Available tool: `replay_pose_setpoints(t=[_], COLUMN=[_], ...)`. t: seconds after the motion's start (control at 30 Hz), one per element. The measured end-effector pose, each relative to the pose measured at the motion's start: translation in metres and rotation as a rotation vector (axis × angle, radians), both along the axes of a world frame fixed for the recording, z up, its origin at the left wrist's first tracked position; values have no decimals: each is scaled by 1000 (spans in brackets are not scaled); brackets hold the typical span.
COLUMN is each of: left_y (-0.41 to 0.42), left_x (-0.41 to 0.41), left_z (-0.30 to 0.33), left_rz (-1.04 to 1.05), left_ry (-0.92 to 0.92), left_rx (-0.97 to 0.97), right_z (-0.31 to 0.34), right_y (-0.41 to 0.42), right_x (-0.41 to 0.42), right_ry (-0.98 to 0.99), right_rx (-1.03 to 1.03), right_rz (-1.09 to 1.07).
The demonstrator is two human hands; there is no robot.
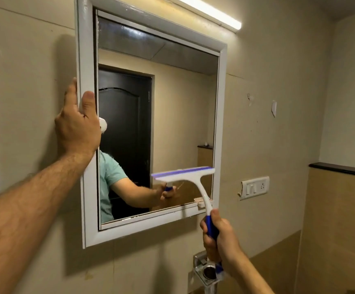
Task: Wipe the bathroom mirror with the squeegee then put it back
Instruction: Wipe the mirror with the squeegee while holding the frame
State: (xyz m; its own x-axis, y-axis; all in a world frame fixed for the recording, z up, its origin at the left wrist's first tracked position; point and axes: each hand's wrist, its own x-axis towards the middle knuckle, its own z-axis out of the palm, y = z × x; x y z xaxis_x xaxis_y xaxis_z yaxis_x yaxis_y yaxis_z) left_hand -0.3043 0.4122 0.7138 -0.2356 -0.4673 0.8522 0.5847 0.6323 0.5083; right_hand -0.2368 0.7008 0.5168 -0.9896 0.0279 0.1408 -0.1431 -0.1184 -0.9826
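the left hand (77,126) grips the left side of the white-framed rectangular wall mirror (87,145), thumb lying on the front of the frame and the other fingers (71,92) wrapped around its outer edge, so they are clamped on the frame. the right hand (219,238) is closed around the blue grip of the white plastic squeegee with a blue rubber blade (184,174), fingers curled tight on the handle. the squeegee's blade sits against the lower right part of the mirror glass, roughly level and tilted slightly up to the right, with its white neck curving down across the bottom frame to the hand. the glass reflects a dark door and an arm in a light green sleeve. a white switch plate with a socket (255,187) is on the beige wall to the right, and a lit tube light (210,12) runs above the mirror.
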Motion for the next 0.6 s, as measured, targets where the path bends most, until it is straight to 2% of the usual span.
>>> replay_pose_setpoints(t=[0.17, 0.4, 0.6], left_y=[-2, -1, -3], left_x=[-2, -2, -4], left_z=[-4, -11, -21], left_rz=[-3, -20, -34], left_ry=[7, 30, 45], left_rx=[-5, -8, -13], right_z=[47, -11, 20], right_y=[-7, -8, -10], right_x=[-13, -4, -8], right_ry=[67, -35, 52], right_rx=[-48, -46, -72], right_rz=[23, 20, 3])
